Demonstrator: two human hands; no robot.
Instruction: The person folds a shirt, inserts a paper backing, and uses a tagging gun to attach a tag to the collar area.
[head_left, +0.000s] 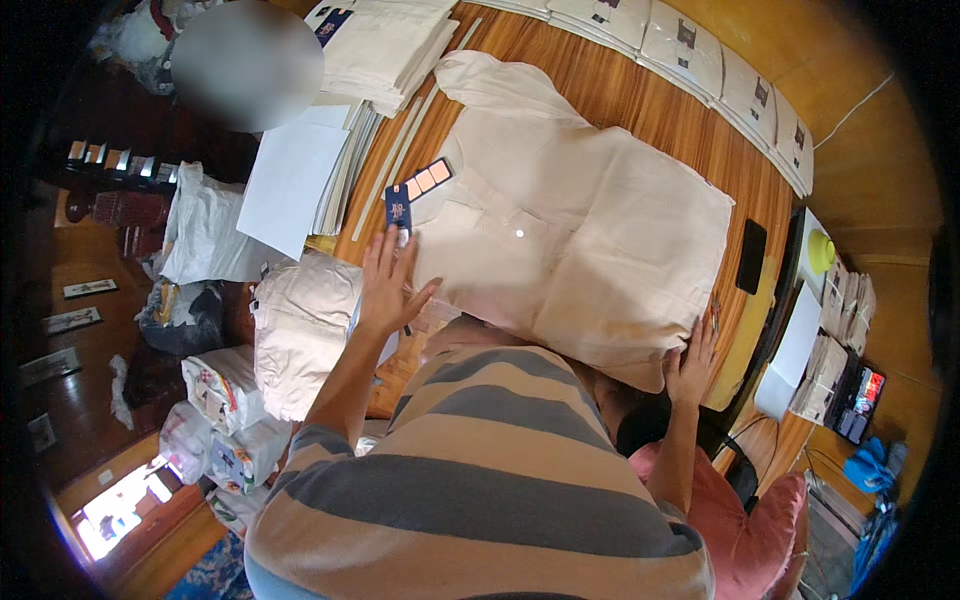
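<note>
A cream shirt [620, 230] lies spread on the wooden table [580, 70], with its hem toward the right, one sleeve stretched to the far side and a white button showing at the middle. My left hand [385, 285] is by the shirt's left end, its fingers apart and the fingertips close to a navy hang tag [398, 205]. A dark-edged card with pale orange squares [429, 179] lies just beyond that tag. At the near right corner of the shirt, my right hand [692, 365] rests flat with its fingers stretched out. Neither hand grips anything.
Stacked folded shirts [385, 50] and white sheets [300, 180] stand at the left. Bagged folded garments [685, 50] line the far edge. A black phone [751, 256] lies right of the shirt. More cream cloth [305, 335] hangs beside my left forearm.
</note>
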